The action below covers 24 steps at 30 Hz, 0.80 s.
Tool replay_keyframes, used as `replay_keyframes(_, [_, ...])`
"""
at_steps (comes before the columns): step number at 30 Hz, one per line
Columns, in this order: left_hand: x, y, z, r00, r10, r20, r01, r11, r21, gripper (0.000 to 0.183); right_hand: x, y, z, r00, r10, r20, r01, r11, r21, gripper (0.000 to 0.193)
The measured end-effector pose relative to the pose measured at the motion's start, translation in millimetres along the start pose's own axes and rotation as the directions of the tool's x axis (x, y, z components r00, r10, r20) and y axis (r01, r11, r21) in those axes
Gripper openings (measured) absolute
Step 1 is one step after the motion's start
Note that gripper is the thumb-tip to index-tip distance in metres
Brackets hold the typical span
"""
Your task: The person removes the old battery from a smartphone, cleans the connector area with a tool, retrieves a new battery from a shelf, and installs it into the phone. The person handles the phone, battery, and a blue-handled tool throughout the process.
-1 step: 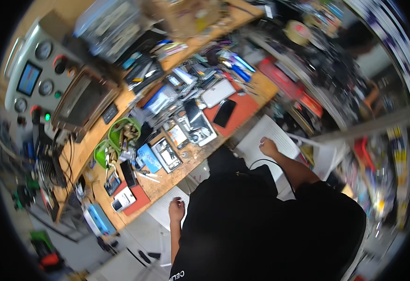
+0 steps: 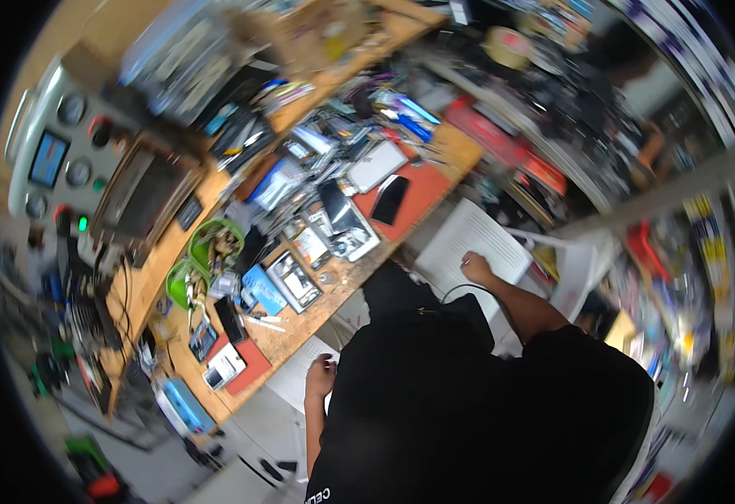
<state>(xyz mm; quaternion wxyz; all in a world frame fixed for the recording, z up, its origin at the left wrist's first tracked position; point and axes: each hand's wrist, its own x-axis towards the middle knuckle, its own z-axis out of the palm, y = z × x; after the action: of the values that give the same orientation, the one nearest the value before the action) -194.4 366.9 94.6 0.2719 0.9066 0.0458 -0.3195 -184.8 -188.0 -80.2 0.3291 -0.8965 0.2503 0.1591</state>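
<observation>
Away from the bench's front edge, my left hand (image 2: 320, 378) hangs with its fingers curled in, and nothing shows in it. Under and beside it is a white surface with rows of small marks (image 2: 298, 380). My right hand (image 2: 476, 267) is closed loosely, also with nothing visible in it. It is over or just above a larger white panel with similar rows (image 2: 476, 239); contact is unclear. On the bench (image 2: 344, 281) lie an opened tablet (image 2: 294, 282), a dark phone (image 2: 390, 200) on a red mat (image 2: 424, 186), and a white handheld device (image 2: 224, 367).
Green baskets (image 2: 216, 244) of metal parts stand left of the heaped phone parts. Behind them is a machine with gauges and a screen (image 2: 73, 160). A blue box (image 2: 184, 405) sits at the bench's left end. Cluttered shelves (image 2: 585, 197) line the right side.
The view has shifted slightly, so the bench and the things on it appear a little further left at the back. Both hands keep nearly the same place and curled shape.
</observation>
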Motion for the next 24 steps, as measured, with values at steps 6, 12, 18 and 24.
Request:
replay_keyframes(6, [-8,132,-81,0.724,0.684,0.09,-0.683,0.729,-0.048,0.035,-140,76,31,0.862,-0.181,0.473,0.257,0.961,-0.102,0.022])
replay_keyframes(12, [75,92,-68,0.791,0.611,-0.002,-0.578,0.747,-0.327,0.025,-217,26,-119,0.977,0.21,-0.029,-0.212,0.971,-0.107,0.035])
replay_keyframes(18, [93,-55,43,0.921,0.255,0.295,-0.241,0.967,-0.082,0.026,-189,-86,-99,0.996,0.05,-0.075,-0.062,0.985,-0.162,0.033])
replay_keyframes(24, [29,-57,155,0.739,0.239,0.629,-0.378,0.921,0.094,0.03,-261,-154,11,0.62,-0.743,0.251,0.627,0.661,0.412,0.036])
